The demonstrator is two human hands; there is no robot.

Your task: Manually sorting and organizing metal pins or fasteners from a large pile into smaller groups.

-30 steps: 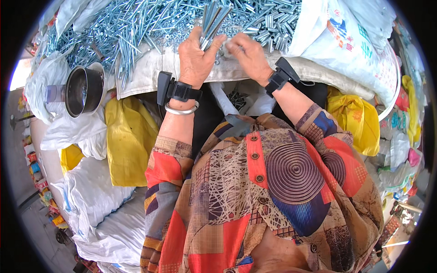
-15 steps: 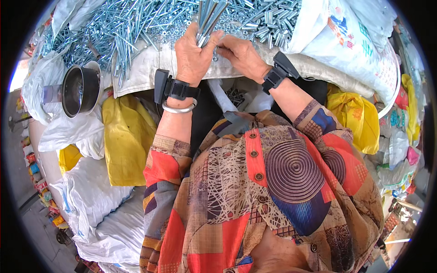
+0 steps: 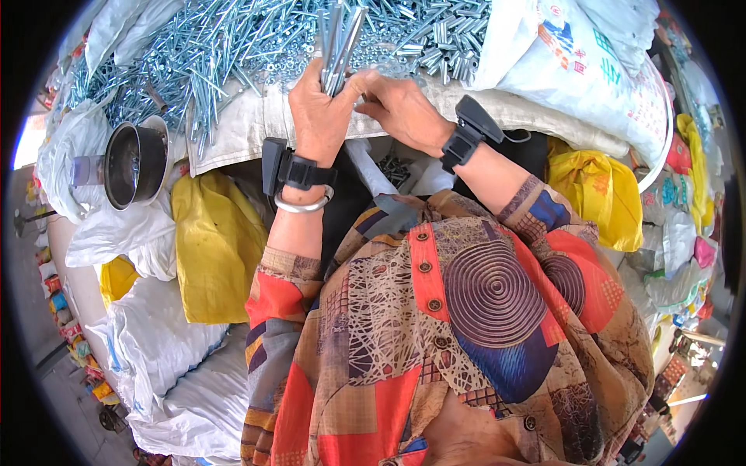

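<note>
My left hand grips a small upright bundle of long silvery metal bolts, which stick up past its fingers. Close against its thumb is my right hand, with thumb and fingers pinched together. Whatever might be between those fingertips is hidden. Beyond both hands lies a heap of long thin metal rods. Small nuts and washers are scattered just past my left hand, and short metal sleeves lie piled to the right.
A dark round pot stands at the left, beside white plastic bags. Yellow bags hang at the left and right. A big white woven sack rests at the right on the pale cloth edge. More metal pieces sit below, between my forearms.
My right hand has moved in closer to my left, its fingertips now against the left thumb. The bundle stays in my left hand. The whole view has shifted slightly.
</note>
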